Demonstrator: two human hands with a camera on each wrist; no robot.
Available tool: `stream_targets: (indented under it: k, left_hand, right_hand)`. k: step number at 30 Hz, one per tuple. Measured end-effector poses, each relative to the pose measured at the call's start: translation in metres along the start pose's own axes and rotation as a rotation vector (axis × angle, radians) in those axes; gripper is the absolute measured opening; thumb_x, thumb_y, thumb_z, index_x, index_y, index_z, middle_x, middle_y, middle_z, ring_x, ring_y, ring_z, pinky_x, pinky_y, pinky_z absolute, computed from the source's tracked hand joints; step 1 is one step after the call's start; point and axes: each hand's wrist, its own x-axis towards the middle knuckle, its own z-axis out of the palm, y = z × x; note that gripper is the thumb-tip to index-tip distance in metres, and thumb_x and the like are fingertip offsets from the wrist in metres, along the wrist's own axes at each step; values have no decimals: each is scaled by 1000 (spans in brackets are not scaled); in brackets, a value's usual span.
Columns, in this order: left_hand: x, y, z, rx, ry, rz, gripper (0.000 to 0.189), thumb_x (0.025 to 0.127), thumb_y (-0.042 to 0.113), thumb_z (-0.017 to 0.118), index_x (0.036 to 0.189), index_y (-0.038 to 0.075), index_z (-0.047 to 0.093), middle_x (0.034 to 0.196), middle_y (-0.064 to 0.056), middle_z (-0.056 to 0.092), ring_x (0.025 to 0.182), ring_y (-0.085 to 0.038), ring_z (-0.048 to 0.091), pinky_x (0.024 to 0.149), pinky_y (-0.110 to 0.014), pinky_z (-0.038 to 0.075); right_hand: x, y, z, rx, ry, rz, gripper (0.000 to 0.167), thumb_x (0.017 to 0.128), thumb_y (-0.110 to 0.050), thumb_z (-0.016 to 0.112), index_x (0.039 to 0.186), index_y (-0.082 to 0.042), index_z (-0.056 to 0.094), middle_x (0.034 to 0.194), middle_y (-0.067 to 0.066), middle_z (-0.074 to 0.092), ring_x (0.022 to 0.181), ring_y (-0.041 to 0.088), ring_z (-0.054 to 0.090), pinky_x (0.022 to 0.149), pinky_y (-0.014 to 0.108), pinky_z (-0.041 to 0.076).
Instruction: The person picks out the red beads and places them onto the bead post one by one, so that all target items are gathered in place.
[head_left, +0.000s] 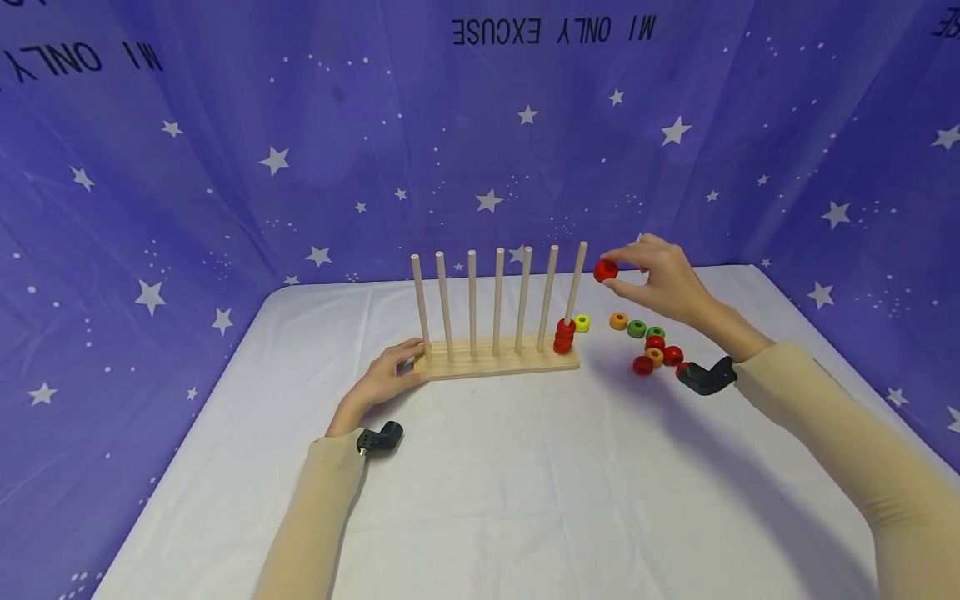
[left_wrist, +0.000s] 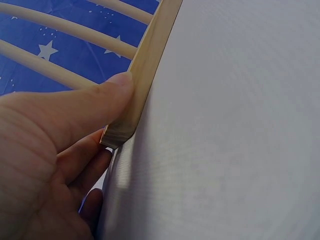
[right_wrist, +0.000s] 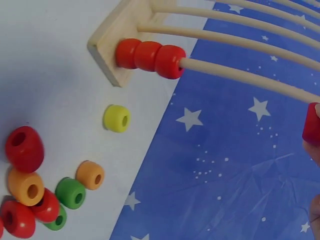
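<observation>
A wooden base (head_left: 498, 360) carries several upright pegs, and the rightmost peg (head_left: 576, 283) has three red beads (right_wrist: 148, 56) stacked at its foot. My left hand (head_left: 390, 372) grips the base's left end, its thumb pressed on the front edge in the left wrist view. Between thumb and fingers of my right hand (head_left: 663, 279) a red bead (head_left: 605, 271) is pinched, held up just right of the rightmost peg's upper part and apart from it. Only part of that hand shows at the right edge of the right wrist view.
Loose beads lie right of the base: a yellow bead (head_left: 582, 323) close to it, then an orange bead (head_left: 618, 321), a green bead (head_left: 637, 329) and several red ones such as this red bead (head_left: 642, 366). A star-patterned blue cloth (head_left: 487, 125) stands behind the white table (head_left: 480, 483).
</observation>
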Motion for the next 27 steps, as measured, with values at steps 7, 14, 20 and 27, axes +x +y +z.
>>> stream_targets:
  k: [7, 14, 20, 27]
  left_hand:
    - [1, -1, 0, 4, 3, -2, 59, 87, 18, 64, 138, -1, 42, 153, -16, 31, 140, -41, 25, 111, -67, 8]
    - [-1, 1, -1, -6, 5, 5, 59, 87, 16, 64, 138, -3, 42, 152, -18, 31, 139, -43, 25, 113, -63, 14]
    - [-2, 2, 0, -11, 1, 8, 58, 86, 14, 64, 138, -3, 42, 151, -19, 31, 139, -43, 25, 114, -62, 15]
    - [-2, 2, 0, -12, 6, 14, 58, 86, 14, 64, 137, -3, 42, 151, -20, 31, 139, -43, 25, 114, -61, 16]
  right_hand:
    - [10, -4, -3, -1, 86, -66, 32, 73, -9, 77, 103, -2, 70, 88, 13, 73, 69, 9, 36, 57, 22, 31]
    - [17, -10, -5, 18, 143, -59, 34, 71, -7, 79, 104, -1, 70, 91, 15, 73, 71, 11, 39, 59, 19, 33]
    - [18, -13, -4, 38, 176, -31, 34, 74, -7, 77, 106, 0, 69, 96, 17, 72, 72, 12, 40, 60, 18, 31]
    - [18, -15, -3, 69, 202, -14, 35, 75, -5, 76, 108, 1, 69, 99, 19, 71, 73, 8, 37, 60, 16, 29]
